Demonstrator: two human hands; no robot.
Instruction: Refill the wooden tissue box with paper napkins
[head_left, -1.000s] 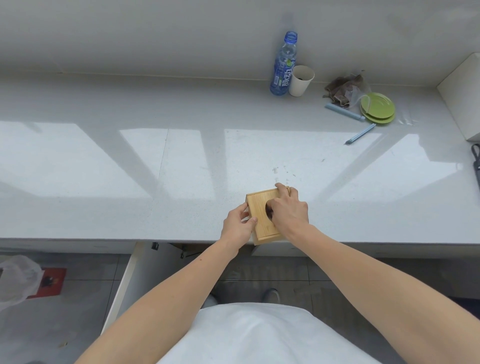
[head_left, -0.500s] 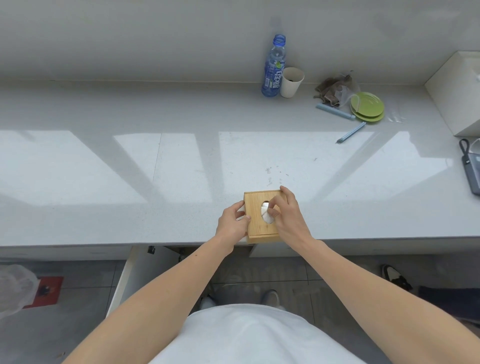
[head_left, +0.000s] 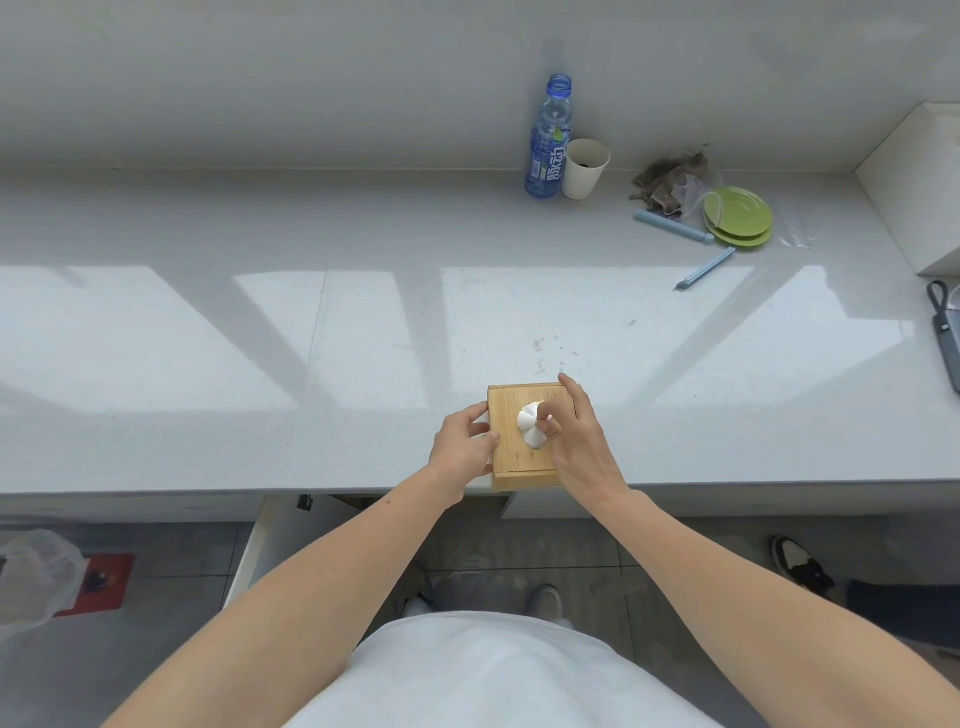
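The square wooden tissue box (head_left: 511, 452) stands at the front edge of the white counter (head_left: 311, 338). A tuft of white paper napkin (head_left: 531, 424) sticks up out of the hole in its lid. My right hand (head_left: 579, 434) rests over the box's right side, thumb and forefinger pinched on the napkin tuft. My left hand (head_left: 462, 449) grips the box's left side, thumb on the lid's edge. The inside of the box is hidden.
At the back of the counter stand a blue plastic bottle (head_left: 549, 140) and a white paper cup (head_left: 586, 168). Further right lie green plates (head_left: 737, 215), a crumpled bag, two blue sticks (head_left: 705, 268). A white block (head_left: 919, 187) and a grey device (head_left: 948, 332) sit far right.
My right hand has drawn the napkin up through the lid's hole, from hidden under the fingers to a full white tuft. The left hand stays on the box's side.
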